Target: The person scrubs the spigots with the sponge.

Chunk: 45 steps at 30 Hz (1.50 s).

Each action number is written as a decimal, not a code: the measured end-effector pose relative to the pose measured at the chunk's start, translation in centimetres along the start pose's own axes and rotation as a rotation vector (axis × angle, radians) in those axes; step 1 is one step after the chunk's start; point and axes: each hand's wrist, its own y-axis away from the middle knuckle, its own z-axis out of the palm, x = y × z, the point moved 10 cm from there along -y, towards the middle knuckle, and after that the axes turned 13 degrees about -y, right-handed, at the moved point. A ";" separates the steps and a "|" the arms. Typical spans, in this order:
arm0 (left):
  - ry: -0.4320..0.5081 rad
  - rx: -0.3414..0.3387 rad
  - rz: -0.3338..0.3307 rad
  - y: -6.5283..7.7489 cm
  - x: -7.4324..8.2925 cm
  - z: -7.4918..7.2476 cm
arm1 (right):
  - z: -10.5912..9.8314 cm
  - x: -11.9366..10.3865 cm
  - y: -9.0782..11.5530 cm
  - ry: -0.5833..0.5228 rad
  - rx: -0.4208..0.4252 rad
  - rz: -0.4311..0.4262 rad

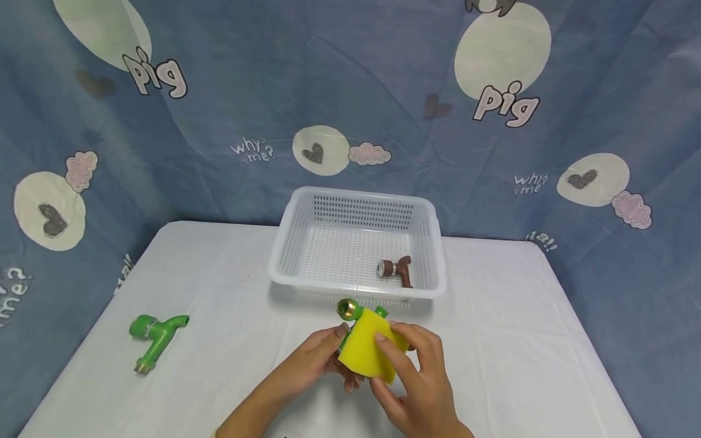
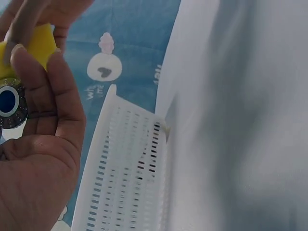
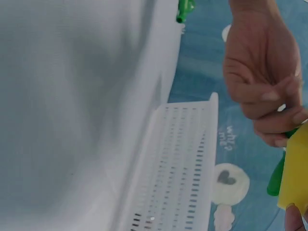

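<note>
In the head view my left hand [image 1: 316, 360] grips a green plastic faucet [image 1: 348, 309] in front of the basket. Its brass-rimmed end sticks up above the fingers, and most of its body is covered. My right hand [image 1: 420, 380] holds a yellow cloth [image 1: 362, 348] against the faucet, fingers spread over the outer face and thumb at the lower edge. The left wrist view shows the faucet's round open end [image 2: 7, 102] beside the left fingers. In the right wrist view a green spout [image 3: 275, 179] pokes out past the yellow cloth [image 3: 296, 168].
Behind the hands stands a white perforated basket [image 1: 358, 291], with a brown faucet [image 1: 402, 271] lying inside at its right. Another green faucet [image 1: 159, 336] lies on the white-covered table [image 1: 520, 340] at the left. A blue patterned curtain [image 1: 350, 79] hangs around the table's back and sides.
</note>
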 end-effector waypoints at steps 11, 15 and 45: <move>-0.006 -0.001 0.049 0.0 0.8 -0.1 | -0.6 2.5 1.7 0.076 -0.027 0.105; 0.000 -0.003 0.063 0.0 1.0 -0.1 | -1.0 3.5 2.1 0.083 -0.035 0.170; 0.014 -0.023 0.070 -0.1 1.1 0.0 | -0.1 4.1 2.1 0.007 -0.047 0.175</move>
